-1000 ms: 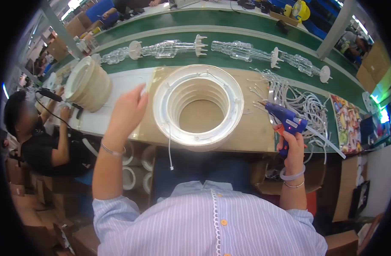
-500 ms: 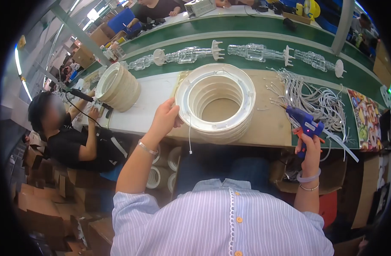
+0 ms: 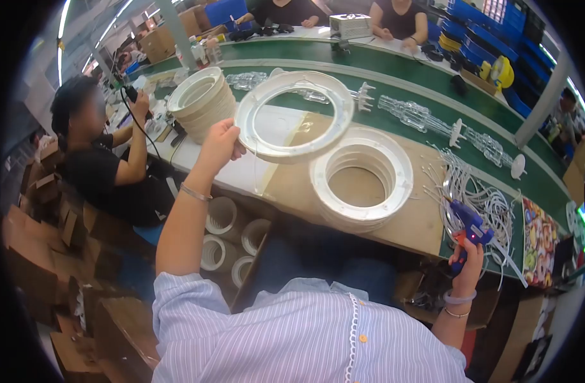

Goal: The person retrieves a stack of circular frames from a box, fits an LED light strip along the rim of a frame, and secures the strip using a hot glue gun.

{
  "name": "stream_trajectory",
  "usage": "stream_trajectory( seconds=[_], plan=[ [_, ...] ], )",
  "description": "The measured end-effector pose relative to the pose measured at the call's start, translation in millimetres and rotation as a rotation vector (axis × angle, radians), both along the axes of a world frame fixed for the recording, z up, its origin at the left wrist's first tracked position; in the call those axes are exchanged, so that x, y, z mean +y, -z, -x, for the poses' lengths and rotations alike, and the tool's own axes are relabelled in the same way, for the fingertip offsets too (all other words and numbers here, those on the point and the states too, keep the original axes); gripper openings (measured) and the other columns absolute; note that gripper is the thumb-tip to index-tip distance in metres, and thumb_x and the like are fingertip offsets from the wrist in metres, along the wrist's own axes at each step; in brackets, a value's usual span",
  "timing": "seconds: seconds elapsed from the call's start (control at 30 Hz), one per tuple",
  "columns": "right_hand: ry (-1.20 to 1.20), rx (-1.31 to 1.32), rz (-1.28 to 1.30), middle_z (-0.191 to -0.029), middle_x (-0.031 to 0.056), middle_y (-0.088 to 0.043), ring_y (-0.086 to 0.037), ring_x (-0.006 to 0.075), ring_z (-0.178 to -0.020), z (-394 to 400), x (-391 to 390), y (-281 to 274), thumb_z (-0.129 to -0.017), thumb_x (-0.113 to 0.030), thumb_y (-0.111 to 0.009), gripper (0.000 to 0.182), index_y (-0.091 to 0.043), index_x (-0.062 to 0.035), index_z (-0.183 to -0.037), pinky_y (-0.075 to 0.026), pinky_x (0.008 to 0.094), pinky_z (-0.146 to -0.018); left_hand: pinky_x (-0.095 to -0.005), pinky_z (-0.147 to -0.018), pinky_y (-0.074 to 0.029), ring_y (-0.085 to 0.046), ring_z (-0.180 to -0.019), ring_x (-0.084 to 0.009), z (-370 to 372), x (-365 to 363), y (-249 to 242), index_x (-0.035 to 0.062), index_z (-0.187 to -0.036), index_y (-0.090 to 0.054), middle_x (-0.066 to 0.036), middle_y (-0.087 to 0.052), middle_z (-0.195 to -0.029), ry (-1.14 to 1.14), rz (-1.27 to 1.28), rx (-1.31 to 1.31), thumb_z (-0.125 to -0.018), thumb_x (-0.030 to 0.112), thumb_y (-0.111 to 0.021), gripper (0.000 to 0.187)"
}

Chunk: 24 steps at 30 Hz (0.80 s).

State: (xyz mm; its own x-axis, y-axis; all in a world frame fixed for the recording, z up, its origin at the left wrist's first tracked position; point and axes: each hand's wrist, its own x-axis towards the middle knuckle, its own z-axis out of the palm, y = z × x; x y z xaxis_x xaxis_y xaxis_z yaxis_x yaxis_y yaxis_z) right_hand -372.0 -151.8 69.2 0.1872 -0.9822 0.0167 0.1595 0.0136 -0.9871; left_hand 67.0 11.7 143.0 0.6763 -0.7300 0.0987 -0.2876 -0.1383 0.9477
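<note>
My left hand (image 3: 221, 145) grips the left edge of a white ring (image 3: 248, 137), holding it tilted in the air with a thin wire hanging from it. Below and to its right, a stack of similar white rings (image 3: 398, 185) stands on the brown board. Around the handle of a blue hot glue gun (image 3: 469, 223) my right hand (image 3: 470, 258) is closed. The gun's nozzle points up and left, beside a heap of white wires (image 3: 478, 185).
Another ring stack (image 3: 206, 112) stands at the left, near a seated co-worker (image 3: 107, 147). Clear plastic parts (image 3: 404, 112) lie along the green conveyor (image 3: 273, 46). Under the table, a carton holds several white rings (image 3: 222, 216). A patterned sheet (image 3: 539, 242) lies at right.
My left hand has lifted the top ring off the stack and carried it up and left. The view has shifted, and my right hand still holds the glue gun.
</note>
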Motion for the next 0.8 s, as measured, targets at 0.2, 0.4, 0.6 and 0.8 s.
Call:
stream_trajectory(
  seconds=[0.2,0.4,0.6,0.8],
  plan=[
    [0.027,0.022,0.039,-0.065,0.0027,-0.05,-0.039,0.0056,-0.045,0.0,-8.3,-2.7,-0.077,-0.019,-0.051,0.023,-0.053,0.0008,-0.087,-0.034,0.0179,-0.037,-0.0209,-0.036,-0.037,-0.048,-0.04,-0.0104,-54.3,14.6,48.2,-0.0008,-0.076,-0.052,-0.009,-0.054,-0.054,-0.179,-0.001,0.029,-0.078,0.011,-0.038,0.019],
    [0.019,0.071,0.059,-0.068,0.0036,-0.052,-0.039,0.0056,-0.044,-11.5,-8.9,-15.5,-0.078,-0.019,-0.051,0.022,-0.052,-0.0006,-0.089,-0.034,0.0179,-0.036,-0.0265,-0.038,-0.042,-0.053,-0.043,-0.0167,-85.0,10.5,107.7,-0.0037,-0.075,-0.05,-0.013,-0.055,-0.055,-0.276,-0.087,0.018,-0.076,0.009,-0.036,0.019],
    [-0.015,0.084,0.039,-0.079,0.0058,-0.056,-0.039,0.0048,-0.044,-13.6,-14.7,-12.7,-0.078,-0.018,-0.05,0.021,-0.05,-0.0022,-0.092,-0.033,0.0173,-0.033,-0.0264,-0.038,-0.042,-0.052,-0.043,-0.0159,-98.7,0.2,153.9,-0.0037,-0.079,-0.05,-0.012,-0.055,-0.057,-0.312,-0.12,0.044,-0.077,0.009,-0.035,0.02],
    [-0.004,0.098,0.028,-0.084,0.0075,-0.057,-0.04,0.0048,-0.045,-16.9,-13.7,-14.5,-0.079,-0.016,-0.049,0.02,-0.049,-0.0032,-0.095,-0.033,0.017,-0.032,-0.0251,-0.037,-0.04,-0.049,-0.042,-0.0129,-105.2,-13.2,173.4,-0.001,-0.083,-0.05,-0.008,-0.054,-0.058,-0.325,-0.163,0.038,-0.078,0.008,-0.034,0.019]
  ],
)
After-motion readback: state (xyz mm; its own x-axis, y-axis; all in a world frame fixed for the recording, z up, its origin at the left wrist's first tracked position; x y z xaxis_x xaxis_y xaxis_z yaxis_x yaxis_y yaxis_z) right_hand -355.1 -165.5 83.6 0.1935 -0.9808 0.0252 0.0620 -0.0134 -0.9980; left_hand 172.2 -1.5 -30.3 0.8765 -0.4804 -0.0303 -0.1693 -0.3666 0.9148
